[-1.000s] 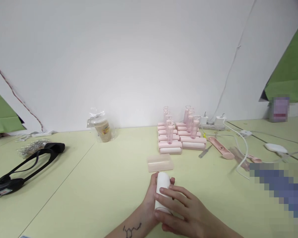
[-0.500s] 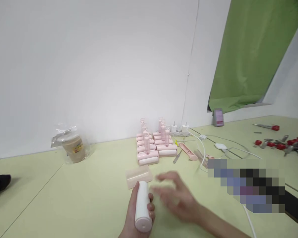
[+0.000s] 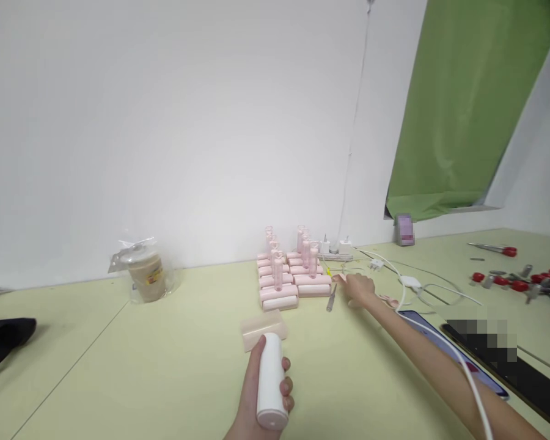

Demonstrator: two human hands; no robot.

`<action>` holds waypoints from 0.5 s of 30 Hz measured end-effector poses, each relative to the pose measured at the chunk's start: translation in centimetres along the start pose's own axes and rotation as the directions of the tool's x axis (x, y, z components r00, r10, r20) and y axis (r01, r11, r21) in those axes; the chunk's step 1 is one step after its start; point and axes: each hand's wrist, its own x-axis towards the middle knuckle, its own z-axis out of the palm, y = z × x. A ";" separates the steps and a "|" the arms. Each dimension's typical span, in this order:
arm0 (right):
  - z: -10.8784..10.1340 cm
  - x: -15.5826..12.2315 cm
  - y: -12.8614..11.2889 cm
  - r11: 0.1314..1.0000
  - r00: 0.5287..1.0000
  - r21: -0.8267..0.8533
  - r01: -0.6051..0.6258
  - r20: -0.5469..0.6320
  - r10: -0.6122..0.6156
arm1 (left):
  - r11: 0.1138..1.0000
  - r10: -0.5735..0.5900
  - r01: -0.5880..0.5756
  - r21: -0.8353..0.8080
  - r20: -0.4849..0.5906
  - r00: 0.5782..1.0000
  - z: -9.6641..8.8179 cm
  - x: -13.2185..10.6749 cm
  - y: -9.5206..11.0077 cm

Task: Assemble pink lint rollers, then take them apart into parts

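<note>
My left hand [image 3: 252, 391] is wrapped round a white cylindrical roll [image 3: 271, 379] with a pale pink end cap, held upright and tilted at the front. Just behind it on the table lies a translucent pinkish half-cylinder cover [image 3: 263, 328]. My right hand [image 3: 360, 289] reaches far forward, fingers curled over a pink trough-shaped plastic part [image 3: 340, 278], most of which the hand hides. Left of that hand is a small screwdriver [image 3: 331, 299] with a clear handle. Two rows of pink rollers [image 3: 278, 292] with clear pink upright handles stand near the wall.
A bagged lidded cup [image 3: 147, 275] stands at the left, with a black object [image 3: 7, 336] nearer me. White cables [image 3: 467, 366], chargers [image 3: 344, 245] and two phones [image 3: 449, 345] spread over the right side. Red-handled tools [image 3: 519, 285] lie at the far right.
My right hand has left the space beside the roll and moved forward and right onto the pink trough-shaped part. The left hand still holds the roll.
</note>
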 end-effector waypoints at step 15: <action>1.8 -15.2 -6.9 0.462 0.734 0.886 0.038 0.289 -0.615 | 0.847 0.504 -0.459 0.267 -0.133 0.853 0.1 -0.5 -0.6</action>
